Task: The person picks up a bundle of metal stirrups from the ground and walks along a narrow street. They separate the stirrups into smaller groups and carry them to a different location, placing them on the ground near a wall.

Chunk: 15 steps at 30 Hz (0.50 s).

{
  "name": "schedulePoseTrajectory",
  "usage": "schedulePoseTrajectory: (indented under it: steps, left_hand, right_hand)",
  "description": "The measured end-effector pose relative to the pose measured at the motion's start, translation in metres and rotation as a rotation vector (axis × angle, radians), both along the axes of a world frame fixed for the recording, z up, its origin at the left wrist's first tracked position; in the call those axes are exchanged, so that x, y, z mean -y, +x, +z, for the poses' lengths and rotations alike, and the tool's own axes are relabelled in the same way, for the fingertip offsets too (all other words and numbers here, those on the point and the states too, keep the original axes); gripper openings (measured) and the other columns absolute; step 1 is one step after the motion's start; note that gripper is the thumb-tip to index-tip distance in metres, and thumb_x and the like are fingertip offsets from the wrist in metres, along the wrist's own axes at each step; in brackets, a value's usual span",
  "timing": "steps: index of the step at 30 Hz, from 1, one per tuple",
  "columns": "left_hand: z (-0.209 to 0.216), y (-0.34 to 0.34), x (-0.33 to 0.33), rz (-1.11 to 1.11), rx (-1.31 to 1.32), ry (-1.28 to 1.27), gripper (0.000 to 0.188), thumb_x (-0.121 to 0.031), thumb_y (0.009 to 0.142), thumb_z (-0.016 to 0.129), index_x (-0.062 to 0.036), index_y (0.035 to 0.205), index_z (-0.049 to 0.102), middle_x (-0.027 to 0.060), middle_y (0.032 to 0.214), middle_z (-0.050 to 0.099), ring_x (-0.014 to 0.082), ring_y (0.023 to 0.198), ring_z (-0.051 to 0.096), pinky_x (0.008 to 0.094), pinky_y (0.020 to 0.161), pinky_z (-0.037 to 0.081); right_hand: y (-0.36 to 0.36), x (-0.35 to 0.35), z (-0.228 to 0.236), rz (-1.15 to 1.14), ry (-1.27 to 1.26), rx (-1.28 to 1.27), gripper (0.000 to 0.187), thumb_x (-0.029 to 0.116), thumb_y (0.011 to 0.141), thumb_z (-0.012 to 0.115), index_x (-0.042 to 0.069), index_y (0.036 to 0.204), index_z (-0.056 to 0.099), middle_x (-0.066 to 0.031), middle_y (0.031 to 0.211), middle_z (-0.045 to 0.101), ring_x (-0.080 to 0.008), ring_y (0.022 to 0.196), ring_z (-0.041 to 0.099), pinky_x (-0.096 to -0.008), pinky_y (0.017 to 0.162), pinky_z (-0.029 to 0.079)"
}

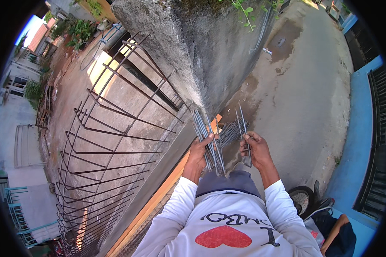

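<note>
My left hand (196, 155) is closed round a bundle of thin grey steel stirrups (198, 122), its thumb lying across them. The bundle stands lengthwise in front of my waist. To the right, my right hand (257, 150) pinches a narrow bent steel stirrup (241, 115) between thumb and fingers, apart from the bundle. Lower down, between the two hands, lies a pile of similar grey stirrups (230, 132), partly hidden by the left hand's bundle. Whether the right hand has one stirrup or two is hard to make out.
A long cage of rusty rebar (111, 152) fills the left side, beside a ledge with a wooden board (167, 176). A rough concrete wall corner (191, 55) rises straight ahead. The paved lane (302, 98) runs along the right, with a motorcycle wheel (301, 199) at lower right.
</note>
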<state>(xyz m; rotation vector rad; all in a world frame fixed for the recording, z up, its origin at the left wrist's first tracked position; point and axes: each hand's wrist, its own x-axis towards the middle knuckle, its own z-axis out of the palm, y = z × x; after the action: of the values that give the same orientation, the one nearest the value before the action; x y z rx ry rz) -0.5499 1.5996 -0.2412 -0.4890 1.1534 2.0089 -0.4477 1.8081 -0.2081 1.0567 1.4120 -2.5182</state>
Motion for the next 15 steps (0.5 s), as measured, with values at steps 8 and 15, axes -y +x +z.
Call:
schedulePoseTrajectory:
  steps: [8,15]
  left_hand:
    - [-0.005,0.005,0.009,0.029,-0.017,-0.056,0.023,-0.02,0.094,0.073,-0.0028,0.108,0.065,0.0058,0.09,0.071,0.013,0.065,0.06,0.0295,0.058,0.052]
    - [-0.007,0.009,0.017,0.037,-0.005,-0.056,0.023,-0.021,0.094,0.073,-0.0013,0.103,0.066,0.0057,0.084,0.071,0.0126,0.061,0.059,0.0294,0.055,0.052]
  right_hand:
    - [-0.007,0.017,0.003,0.113,-0.022,-0.005,0.016,0.017,0.103,0.058,0.002,0.106,0.062,-0.0099,0.089,0.071,-0.0151,0.071,0.066,-0.0269,0.064,0.051]
    - [-0.008,0.016,0.004,0.186,0.064,-0.007,0.018,0.018,0.103,0.058,0.001,0.107,0.063,-0.0102,0.089,0.072,-0.0145,0.072,0.067,-0.0261,0.065,0.049]
